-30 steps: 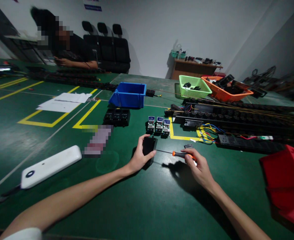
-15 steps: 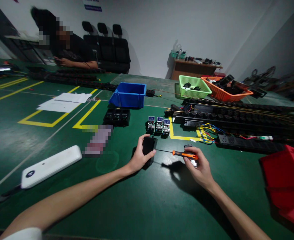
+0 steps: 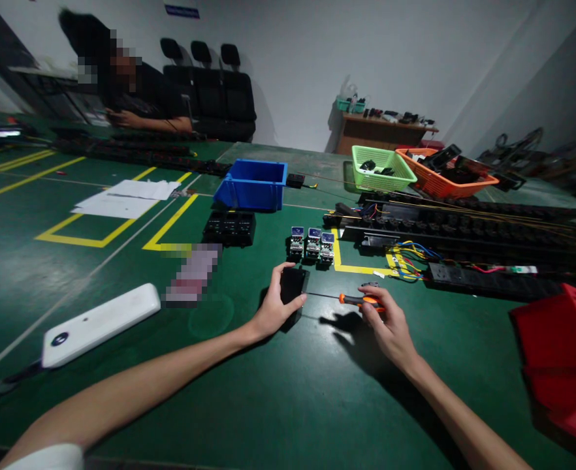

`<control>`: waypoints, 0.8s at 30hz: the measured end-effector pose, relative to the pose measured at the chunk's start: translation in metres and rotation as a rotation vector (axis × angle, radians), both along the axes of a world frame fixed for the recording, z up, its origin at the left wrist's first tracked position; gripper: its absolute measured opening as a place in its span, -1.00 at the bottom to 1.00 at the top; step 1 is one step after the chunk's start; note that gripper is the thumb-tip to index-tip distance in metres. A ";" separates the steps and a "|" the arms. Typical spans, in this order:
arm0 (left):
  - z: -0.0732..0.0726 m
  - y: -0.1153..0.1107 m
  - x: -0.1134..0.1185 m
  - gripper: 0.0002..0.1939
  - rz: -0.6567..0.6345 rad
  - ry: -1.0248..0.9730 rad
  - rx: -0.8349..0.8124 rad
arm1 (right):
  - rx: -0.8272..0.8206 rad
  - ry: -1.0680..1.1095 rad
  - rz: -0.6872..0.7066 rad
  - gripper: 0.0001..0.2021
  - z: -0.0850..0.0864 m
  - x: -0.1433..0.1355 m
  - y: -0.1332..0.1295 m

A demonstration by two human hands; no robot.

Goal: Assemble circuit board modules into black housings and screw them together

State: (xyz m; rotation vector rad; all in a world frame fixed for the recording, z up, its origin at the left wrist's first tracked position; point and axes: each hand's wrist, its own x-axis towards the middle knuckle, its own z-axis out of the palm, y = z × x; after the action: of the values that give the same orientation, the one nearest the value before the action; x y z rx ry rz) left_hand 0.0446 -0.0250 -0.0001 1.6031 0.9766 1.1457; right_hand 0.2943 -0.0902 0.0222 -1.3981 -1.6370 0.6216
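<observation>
My left hand is closed around a black rectangular case, thumb on its near side and fingers on the far edge. In my right hand is a screwdriver with an orange and black handle, held level. Its thin shaft points left, and the tip meets the right side of the case; the exact contact spot is too small to make out. Just beyond the case stand three small circuit modules in a row. A small dark part lies partly hidden behind my right fingers.
A blue bin and black socket blocks stand ahead left. Black rails with loose wires lie to the right, before green and orange baskets. A red bin is near right, a white power bank left. A person sits across the table.
My right fingers have shifted on the screwdriver handle, now covering more of it. The case and my left hand stay in place.
</observation>
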 end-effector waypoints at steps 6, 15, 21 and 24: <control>-0.001 0.000 0.000 -0.35 0.004 0.010 0.005 | 0.039 0.043 -0.030 -0.76 0.000 -0.001 0.000; 0.000 0.000 0.001 -0.36 0.004 0.010 0.006 | 0.234 0.138 0.034 -0.82 0.003 -0.004 0.000; 0.001 -0.002 0.001 -0.36 -0.009 0.002 -0.001 | 0.277 0.111 0.097 -0.87 0.008 -0.007 0.002; -0.001 -0.001 0.001 -0.35 0.000 0.008 0.008 | 0.246 0.070 0.106 -0.85 0.006 -0.005 0.001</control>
State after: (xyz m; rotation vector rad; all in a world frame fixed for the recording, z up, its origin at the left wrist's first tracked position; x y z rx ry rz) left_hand 0.0457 -0.0263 -0.0012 1.6156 0.9783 1.1448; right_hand 0.2888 -0.0892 0.0284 -1.1066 -1.6772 0.5038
